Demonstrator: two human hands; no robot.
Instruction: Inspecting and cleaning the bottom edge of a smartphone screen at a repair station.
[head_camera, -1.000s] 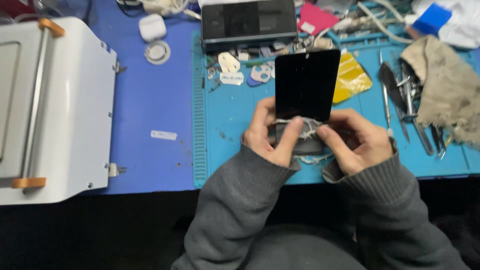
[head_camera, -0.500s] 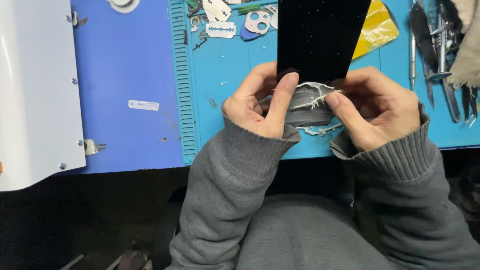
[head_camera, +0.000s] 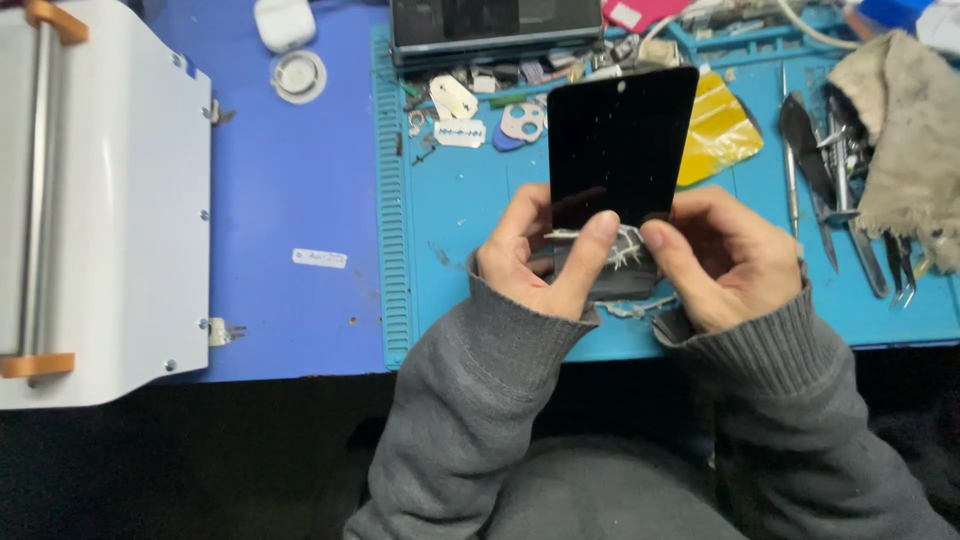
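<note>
The fingers (head_camera: 600, 235) of the left hand (head_camera: 540, 260) and those of the right hand (head_camera: 725, 255) pinch the lower edge of a black screen panel (head_camera: 620, 150), where whitish residue (head_camera: 628, 250) clings. The panel stands tilted above the teal mat (head_camera: 450, 220), between both hands. Tweezers (head_camera: 835, 190), a rag (head_camera: 905, 140) and a yellow film (head_camera: 715, 135) lie right; a white machine (head_camera: 100, 200) sits left on the worktop (head_camera: 280, 200).

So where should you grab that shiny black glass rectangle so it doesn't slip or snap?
Probably by its two long side edges near the bottom, coming from below, as the left hand and right hand do now. The black glass panel is thin and flat and stands tilted up off the blue mat, so pinching its edges looks safest.
</note>
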